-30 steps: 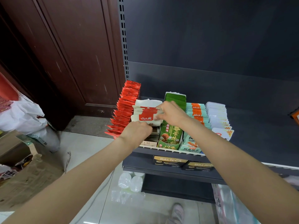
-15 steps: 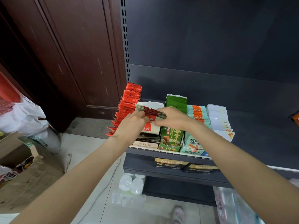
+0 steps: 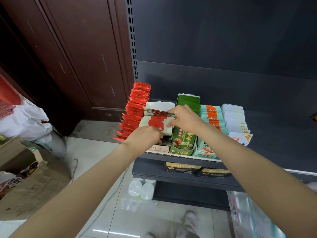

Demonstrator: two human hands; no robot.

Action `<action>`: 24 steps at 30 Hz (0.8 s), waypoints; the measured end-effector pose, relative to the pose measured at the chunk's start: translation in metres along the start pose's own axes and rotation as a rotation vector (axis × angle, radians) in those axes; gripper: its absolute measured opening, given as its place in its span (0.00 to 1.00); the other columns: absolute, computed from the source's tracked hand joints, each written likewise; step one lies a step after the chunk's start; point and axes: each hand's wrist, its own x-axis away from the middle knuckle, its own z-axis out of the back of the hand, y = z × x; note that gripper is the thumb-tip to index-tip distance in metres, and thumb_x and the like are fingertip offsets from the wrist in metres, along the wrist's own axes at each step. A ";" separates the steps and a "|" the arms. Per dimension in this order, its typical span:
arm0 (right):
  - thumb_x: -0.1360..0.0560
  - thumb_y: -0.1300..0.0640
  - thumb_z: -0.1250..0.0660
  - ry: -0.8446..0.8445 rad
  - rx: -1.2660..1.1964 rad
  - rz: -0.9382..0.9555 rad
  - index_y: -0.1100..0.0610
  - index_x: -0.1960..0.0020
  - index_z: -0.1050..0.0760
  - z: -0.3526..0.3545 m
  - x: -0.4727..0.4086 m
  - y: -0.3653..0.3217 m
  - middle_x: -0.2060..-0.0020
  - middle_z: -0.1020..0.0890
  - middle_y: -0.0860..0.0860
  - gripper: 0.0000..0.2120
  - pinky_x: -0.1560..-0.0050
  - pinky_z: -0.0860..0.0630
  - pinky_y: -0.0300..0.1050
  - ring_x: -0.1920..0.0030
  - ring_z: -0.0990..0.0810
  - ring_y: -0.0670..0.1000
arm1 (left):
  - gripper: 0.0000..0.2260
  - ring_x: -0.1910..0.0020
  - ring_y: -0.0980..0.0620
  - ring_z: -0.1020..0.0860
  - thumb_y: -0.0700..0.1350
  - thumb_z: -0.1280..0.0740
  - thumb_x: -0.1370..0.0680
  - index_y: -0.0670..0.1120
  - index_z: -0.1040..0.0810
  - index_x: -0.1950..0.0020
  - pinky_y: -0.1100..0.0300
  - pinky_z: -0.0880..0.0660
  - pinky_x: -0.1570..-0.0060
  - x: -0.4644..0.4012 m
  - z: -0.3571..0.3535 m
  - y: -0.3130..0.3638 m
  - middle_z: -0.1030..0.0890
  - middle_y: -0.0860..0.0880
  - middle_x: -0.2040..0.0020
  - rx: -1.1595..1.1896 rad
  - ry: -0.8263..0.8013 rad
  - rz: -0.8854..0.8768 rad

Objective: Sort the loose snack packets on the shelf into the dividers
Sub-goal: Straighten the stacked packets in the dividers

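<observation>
Right hand grip pinches right end of white-and-red packet stack; long axis runs left-right. Left hand nearer, grip curled under stack front; contents hidden.

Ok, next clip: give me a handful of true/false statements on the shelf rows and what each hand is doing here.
1. The right hand holds a stack of white-and-red snack packets over the second row from the left. True.
2. The row of plain red foil packets sits at the far right of the shelf. False: it is the leftmost row, beside the slotted grey upright.
3. The left hand hangs idle away from the shelf. False: it reaches in under the white-and-red packets at the front of that row.
4. The green carton of packets stands just right of the white-and-red row. True.
5. Dark boxes with gold lettering sit on the shelf below. True.
</observation>
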 end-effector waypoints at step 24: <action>0.29 0.59 0.28 0.042 -0.031 -0.025 0.55 0.56 0.23 0.001 -0.005 0.003 0.56 0.22 0.54 0.04 0.55 0.33 0.42 0.55 0.28 0.50 | 0.13 0.47 0.44 0.21 0.32 0.41 0.23 0.42 0.29 0.40 0.54 0.26 0.54 -0.004 0.000 0.009 0.21 0.45 0.44 -0.282 -0.019 -0.042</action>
